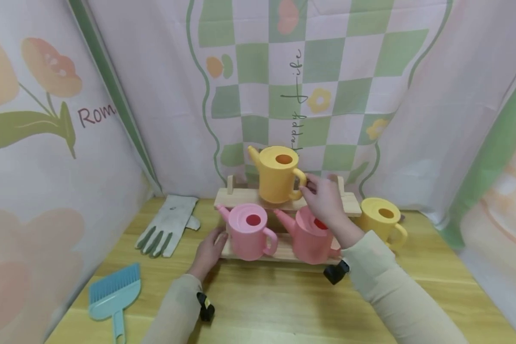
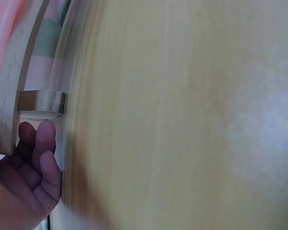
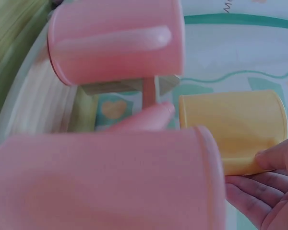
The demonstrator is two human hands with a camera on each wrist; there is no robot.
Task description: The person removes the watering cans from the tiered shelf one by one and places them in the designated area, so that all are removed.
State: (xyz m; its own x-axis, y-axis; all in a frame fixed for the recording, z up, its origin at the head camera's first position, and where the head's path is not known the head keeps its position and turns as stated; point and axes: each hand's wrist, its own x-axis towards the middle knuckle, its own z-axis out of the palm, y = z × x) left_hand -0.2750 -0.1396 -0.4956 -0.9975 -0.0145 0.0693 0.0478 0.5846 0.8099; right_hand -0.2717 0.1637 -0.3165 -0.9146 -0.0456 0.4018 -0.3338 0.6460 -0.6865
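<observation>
A yellow watering can stands on the upper shelf of a small wooden two-tier stand. My right hand pinches its handle between thumb and fingers, as the right wrist view also shows. The left hand grips the left end of the lower shelf, its fingers curled under the wood. On that lower tier are a light pink watering can and a deeper pink watering can, whose handle is partly covered by the right arm. All three spouts point left.
A second yellow watering can stands on the wooden table, right of the stand. To the left lie a white and green work glove and a light blue hand brush. Printed curtains close off the back and sides.
</observation>
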